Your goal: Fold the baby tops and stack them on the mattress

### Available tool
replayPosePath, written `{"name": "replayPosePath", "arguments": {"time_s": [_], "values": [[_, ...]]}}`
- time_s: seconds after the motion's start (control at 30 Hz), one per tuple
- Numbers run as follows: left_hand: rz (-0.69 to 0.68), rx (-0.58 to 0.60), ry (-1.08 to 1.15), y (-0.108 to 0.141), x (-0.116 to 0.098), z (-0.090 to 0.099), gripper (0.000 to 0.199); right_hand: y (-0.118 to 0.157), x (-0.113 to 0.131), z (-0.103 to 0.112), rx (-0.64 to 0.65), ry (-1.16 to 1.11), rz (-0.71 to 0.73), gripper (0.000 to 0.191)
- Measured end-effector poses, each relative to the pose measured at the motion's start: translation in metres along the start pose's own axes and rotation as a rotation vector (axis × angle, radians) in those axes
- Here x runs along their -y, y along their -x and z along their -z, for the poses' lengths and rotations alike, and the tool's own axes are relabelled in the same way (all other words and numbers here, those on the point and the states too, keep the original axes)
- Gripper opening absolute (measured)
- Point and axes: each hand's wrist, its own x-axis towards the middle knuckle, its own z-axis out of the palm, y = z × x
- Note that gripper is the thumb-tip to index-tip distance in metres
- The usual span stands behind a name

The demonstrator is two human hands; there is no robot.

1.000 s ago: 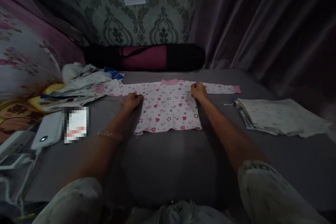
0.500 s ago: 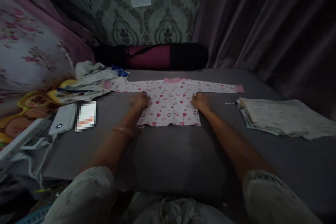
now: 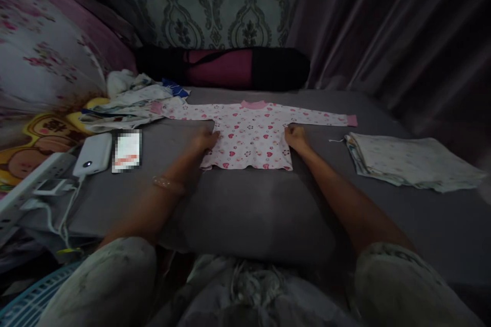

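Observation:
A child's long-sleeved shirt (image 3: 251,138), white with pink and red hearts and a pink collar, lies spread flat with both sleeves stretched sideways. My left hand (image 3: 206,140), a little blurred, pinches its left side edge below the sleeve. On the opposite side edge, my right hand (image 3: 297,138) is closed with its fingertips on the fabric. The shirt's left cuff touches a heap of loose clothes (image 3: 132,104).
A folded pale cloth stack (image 3: 410,161) lies to the right on the grey sheet (image 3: 245,209). At left are a white power bank (image 3: 93,154), a blurred-out card (image 3: 127,151) and a power strip (image 3: 34,184). A black and maroon roll (image 3: 220,68) lies along the back wall.
The view has tilted downward, so everything sits higher in the picture. My left forearm has shifted slightly outward. Both hands stay at the shirt's side edges, and the shirt lies as before.

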Motion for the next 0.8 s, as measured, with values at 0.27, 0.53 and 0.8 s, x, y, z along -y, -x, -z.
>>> {"name": "replayPosePath", "arguments": {"time_s": [0.27, 0.53, 0.8], "values": [[0.029, 0.187, 0.065, 0.033, 0.033, 0.018, 0.038, 0.046, -0.021, 0.005, 0.132, -0.011, 0.067, 0.035], [-0.069, 0.231, 0.145, 0.058, 0.043, 0.028, 0.05, 0.072, -0.03, 0.011, 0.141, -0.007, 0.158, 0.033], [-0.092, 0.132, 0.053, 0.062, 0.05, 0.038, 0.045, 0.075, -0.04, 0.028, 0.216, 0.046, 0.174, 0.036]]}}
